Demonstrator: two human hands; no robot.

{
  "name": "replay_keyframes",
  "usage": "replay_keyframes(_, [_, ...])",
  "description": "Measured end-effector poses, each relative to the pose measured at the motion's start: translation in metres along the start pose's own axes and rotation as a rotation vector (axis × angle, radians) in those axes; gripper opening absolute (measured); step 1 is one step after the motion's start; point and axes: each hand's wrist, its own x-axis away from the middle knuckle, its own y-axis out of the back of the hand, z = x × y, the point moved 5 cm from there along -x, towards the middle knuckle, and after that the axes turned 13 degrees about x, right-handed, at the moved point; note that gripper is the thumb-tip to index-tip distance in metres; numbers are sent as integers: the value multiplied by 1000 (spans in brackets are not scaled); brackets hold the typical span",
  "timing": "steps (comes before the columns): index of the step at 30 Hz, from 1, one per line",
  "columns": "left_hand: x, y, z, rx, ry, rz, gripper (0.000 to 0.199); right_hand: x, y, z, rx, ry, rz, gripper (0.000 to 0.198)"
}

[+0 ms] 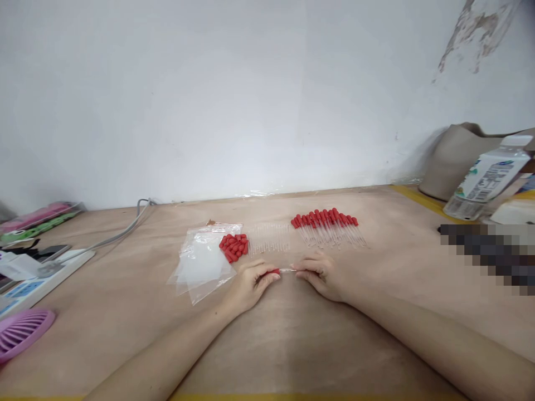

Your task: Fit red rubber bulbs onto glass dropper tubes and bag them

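Between thumb and fingers, my left hand (253, 282) pinches a red rubber bulb (275, 271). A thin clear dropper tube (287, 270) runs from that bulb to my right hand (320, 274), which is closed on the tube's other end. Just beyond my left hand lies a pile of loose red bulbs (234, 247), resting partly on clear plastic bags (200, 262). Beside the pile, bare clear tubes (270, 238) lie in a row. Past my right hand, a row of droppers with red bulbs (326, 220) is laid out, tips toward me.
At the left are a power strip (45, 284) with a grey cable (121, 236) and a pink fan (27, 332). A plastic bottle (487, 178) and a beige bin (447, 159) stand at the right. The wall (251, 100) bounds the table's back.
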Motion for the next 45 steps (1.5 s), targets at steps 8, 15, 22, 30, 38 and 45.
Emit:
replay_keyframes(8, [1, -6, -7, 6, -49, 134, 23, -2, -1, -4, -26, 60, 90, 21])
replay_keyframes(15, [1, -6, -4, -87, -33, 88, 26, 2, 1, 10, 271, 175, -24, 24])
replay_keyframes(22, [0, 1, 1, -10, -38, -46, 22, 4, 2, 2, 230, 28, -92, 20])
replay_keyframes(30, [1, -1, 3, 40, 39, -33, 20, 3, 0, 4, 164, 44, -76, 23])
replay_keyframes(38, [2, -4, 1, 92, 84, 10, 20, 1, -1, 11, 119, 56, -67, 24])
replay_keyframes(45, [3, -4, 0, 79, 70, 41, 18, -1, -3, 14, 134, 35, 5, 29])
